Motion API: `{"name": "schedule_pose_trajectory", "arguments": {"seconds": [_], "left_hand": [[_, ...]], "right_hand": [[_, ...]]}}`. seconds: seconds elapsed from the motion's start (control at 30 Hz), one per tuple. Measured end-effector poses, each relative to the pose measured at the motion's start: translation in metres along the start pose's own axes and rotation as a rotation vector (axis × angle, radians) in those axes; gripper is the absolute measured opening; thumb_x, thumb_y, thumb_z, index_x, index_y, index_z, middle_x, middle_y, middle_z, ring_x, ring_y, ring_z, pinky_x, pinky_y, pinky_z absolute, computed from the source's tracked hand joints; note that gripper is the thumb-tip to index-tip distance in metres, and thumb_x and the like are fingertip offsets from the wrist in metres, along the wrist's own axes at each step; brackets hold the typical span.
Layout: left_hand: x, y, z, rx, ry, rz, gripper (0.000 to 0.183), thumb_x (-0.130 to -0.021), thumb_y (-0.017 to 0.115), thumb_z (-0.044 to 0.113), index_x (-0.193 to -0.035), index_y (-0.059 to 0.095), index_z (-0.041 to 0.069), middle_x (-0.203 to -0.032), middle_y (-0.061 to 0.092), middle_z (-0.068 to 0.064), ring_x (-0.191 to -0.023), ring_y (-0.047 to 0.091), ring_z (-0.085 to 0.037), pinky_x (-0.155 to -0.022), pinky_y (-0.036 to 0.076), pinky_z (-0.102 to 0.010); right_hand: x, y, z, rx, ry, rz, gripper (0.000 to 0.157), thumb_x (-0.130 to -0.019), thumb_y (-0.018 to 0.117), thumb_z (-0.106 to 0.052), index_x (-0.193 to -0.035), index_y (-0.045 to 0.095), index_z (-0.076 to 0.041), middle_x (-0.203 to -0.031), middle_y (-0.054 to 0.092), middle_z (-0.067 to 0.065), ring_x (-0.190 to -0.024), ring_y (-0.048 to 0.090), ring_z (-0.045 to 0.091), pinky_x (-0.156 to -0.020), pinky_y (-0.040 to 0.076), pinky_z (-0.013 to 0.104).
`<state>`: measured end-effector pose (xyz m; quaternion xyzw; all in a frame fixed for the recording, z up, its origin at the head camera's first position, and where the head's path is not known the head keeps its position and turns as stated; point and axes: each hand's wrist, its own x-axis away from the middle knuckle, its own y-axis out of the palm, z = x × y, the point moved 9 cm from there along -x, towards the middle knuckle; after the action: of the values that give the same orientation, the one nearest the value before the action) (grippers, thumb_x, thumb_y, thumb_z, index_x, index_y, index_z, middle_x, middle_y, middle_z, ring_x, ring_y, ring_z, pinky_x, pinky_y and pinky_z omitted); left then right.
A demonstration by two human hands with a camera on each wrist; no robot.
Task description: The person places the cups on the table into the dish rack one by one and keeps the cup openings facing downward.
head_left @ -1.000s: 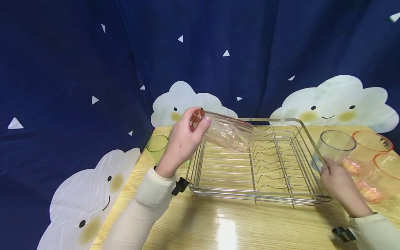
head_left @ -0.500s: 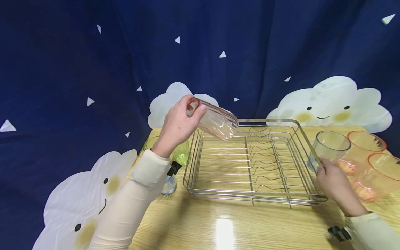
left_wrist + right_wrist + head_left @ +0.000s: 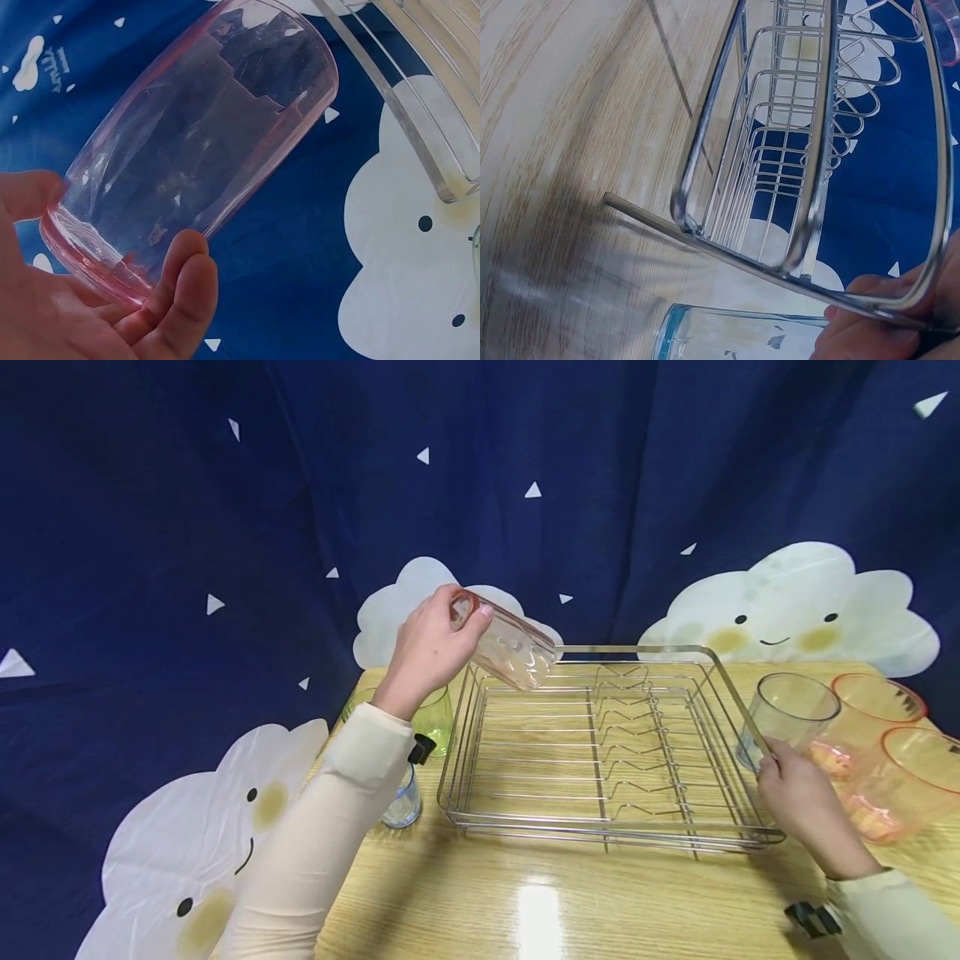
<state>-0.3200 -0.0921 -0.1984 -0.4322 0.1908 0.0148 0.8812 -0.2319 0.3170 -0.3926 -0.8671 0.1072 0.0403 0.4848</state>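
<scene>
Our left hand (image 3: 431, 647) grips a transparent pink cylindrical tumbler (image 3: 512, 647) by its base, near the far left corner of the silver wire rack (image 3: 637, 649); our right hand (image 3: 806, 806) holds the rack's right rim. We judge the tumbler light, stiff, slippery: grasp the base.

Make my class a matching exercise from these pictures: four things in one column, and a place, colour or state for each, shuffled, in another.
Things:
1. pink glass
2. rack
3. right hand
4. orange glasses

Descriptions:
A. gripping a metal edge
B. standing on the right of the table
C. tilted, in the left hand
D. silver-coloured wire

Pairs: 1-C, 2-D, 3-A, 4-B
</scene>
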Motion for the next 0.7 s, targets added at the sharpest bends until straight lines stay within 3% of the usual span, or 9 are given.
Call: {"name": "schedule_pose_trajectory", "arguments": {"seconds": [0.3,0.7], "left_hand": [[-0.013,0.014,-0.010,-0.043,-0.036,-0.035,0.048,-0.096,0.051,0.050,-0.128,0.057,0.015,-0.132,0.063,-0.007,-0.123,0.059,-0.026,-0.101,0.047,-0.046],[-0.026,0.038,-0.033,-0.082,-0.128,-0.111,0.061,-0.096,0.049,0.053,-0.139,0.050,0.010,-0.137,0.060,-0.011,-0.128,0.055,-0.030,-0.105,0.045,-0.046]], "right_hand": [[0.001,0.002,0.002,-0.011,0.011,-0.003,0.046,-0.101,0.029,-0.010,-0.138,0.039,0.018,-0.121,0.049,0.048,-0.095,0.054,0.055,-0.074,0.044,0.061],[0.000,0.001,0.002,-0.019,-0.009,0.004,0.048,-0.100,0.030,-0.009,-0.138,0.039,0.018,-0.112,0.053,0.046,-0.083,0.054,0.048,-0.069,0.044,0.057]]}}
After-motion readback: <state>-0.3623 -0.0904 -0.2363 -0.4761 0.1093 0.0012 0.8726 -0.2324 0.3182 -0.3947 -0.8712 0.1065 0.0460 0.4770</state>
